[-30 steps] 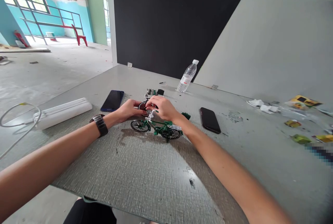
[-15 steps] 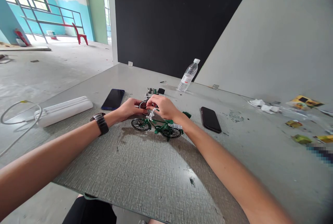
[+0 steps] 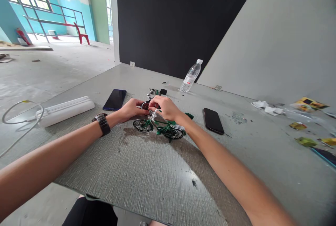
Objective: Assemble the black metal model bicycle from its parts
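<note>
A green model bicycle [image 3: 160,128] stands on the grey table, its front wheel toward the left and a white rack at the back. Just behind it is a second, partly hidden model bicycle [image 3: 145,105] with a dark wheel. My left hand [image 3: 135,108] is closed on that wheel from the left. From the right, my right hand [image 3: 165,106] pinches at the same model with fingers bent. Its fingertips are close beside the wheel, and the exact part between them cannot be made out. More silver and dark model parts [image 3: 153,91] lie beyond my hands.
A blue-edged phone [image 3: 114,100] and a white case-like block with a cable [image 3: 67,111] lie left. To the right are a black phone [image 3: 213,121], crumpled tissue [image 3: 267,108] and plastic packaging [image 3: 301,112]. A water bottle [image 3: 191,76] stands at the back, near the dark panel.
The view has shifted very slightly. Both hands stay at the second model bicycle, with hardly any visible finger movement.
</note>
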The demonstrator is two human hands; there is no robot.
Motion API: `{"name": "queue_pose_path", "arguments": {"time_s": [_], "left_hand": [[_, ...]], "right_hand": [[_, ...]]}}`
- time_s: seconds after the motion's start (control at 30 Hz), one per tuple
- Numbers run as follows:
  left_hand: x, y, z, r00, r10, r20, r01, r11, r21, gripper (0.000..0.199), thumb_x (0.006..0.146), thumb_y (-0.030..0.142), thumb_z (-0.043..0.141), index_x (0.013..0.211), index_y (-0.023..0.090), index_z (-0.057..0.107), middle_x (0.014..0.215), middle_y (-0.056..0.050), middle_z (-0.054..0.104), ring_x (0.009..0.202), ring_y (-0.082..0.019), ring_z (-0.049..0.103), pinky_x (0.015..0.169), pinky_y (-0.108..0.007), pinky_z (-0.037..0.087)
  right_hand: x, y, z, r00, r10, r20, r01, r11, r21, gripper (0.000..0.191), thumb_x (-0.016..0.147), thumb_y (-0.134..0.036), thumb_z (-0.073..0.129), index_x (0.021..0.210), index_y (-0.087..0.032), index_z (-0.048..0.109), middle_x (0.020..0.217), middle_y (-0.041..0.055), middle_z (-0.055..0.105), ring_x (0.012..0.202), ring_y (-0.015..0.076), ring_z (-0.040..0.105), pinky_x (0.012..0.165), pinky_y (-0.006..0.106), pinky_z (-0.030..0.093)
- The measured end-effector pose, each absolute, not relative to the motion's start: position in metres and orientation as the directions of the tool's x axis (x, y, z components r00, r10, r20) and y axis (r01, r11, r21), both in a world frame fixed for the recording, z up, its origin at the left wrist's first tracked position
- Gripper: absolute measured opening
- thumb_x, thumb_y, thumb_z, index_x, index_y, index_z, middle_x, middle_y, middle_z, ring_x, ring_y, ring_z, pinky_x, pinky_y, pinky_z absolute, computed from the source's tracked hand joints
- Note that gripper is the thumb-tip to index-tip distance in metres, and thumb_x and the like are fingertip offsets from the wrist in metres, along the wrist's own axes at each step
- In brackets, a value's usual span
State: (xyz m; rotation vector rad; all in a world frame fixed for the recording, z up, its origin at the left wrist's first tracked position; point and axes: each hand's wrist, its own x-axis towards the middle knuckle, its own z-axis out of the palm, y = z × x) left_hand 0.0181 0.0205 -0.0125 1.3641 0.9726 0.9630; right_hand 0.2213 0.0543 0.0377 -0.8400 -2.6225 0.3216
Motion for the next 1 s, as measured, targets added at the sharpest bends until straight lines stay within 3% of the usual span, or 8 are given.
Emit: {"name": "queue_pose_path", "arguments": {"time_s": [0.27, 0.53, 1.0], "left_hand": [[0.018, 0.023, -0.0152, 0.313, 0.949, 0.02, 0.036, -0.033, 0.999, 0.032, 0.067, 0.027, 0.083, 0.095, 0.014, 0.076, 0.081, -0.004, 0.072, 0.069, -0.014, 0.064, 0.067, -0.027, 0.05], [0.0173, 0.0247, -0.0175, 0.305, 0.952, 0.03, 0.041, -0.045, 0.998, 0.033, 0.067, 0.028, 0.082, 0.096, 0.014, 0.075, 0.081, -0.005, 0.072, 0.068, -0.015, 0.063, 0.065, -0.027, 0.049], [0.0186, 0.0267, -0.0193, 0.313, 0.949, 0.045, 0.031, -0.058, 0.998, 0.034, 0.065, 0.029, 0.084, 0.096, 0.014, 0.077, 0.08, -0.004, 0.072, 0.066, -0.014, 0.062, 0.064, -0.026, 0.047]], "right_hand": [[0.2209, 0.0503, 0.0423, -0.766, 0.583, 0.271, 0.517, 0.81, -0.277, 0.012, 0.092, -0.028, 0.056, 0.089, -0.02, 0.064, 0.091, 0.005, 0.064, 0.081, 0.018, 0.054, 0.076, 0.034, 0.04], [0.2191, 0.0531, 0.0427, -0.75, 0.601, 0.278, 0.507, 0.791, -0.342, 0.012, 0.09, -0.028, 0.062, 0.084, -0.019, 0.066, 0.087, 0.004, 0.065, 0.077, 0.0164, 0.055, 0.074, 0.031, 0.041], [0.2171, 0.0514, 0.0469, -0.77, 0.589, 0.246, 0.507, 0.798, -0.327, 0.012, 0.089, -0.028, 0.062, 0.084, -0.018, 0.066, 0.086, 0.0052, 0.065, 0.077, 0.0171, 0.055, 0.073, 0.032, 0.041]]}}
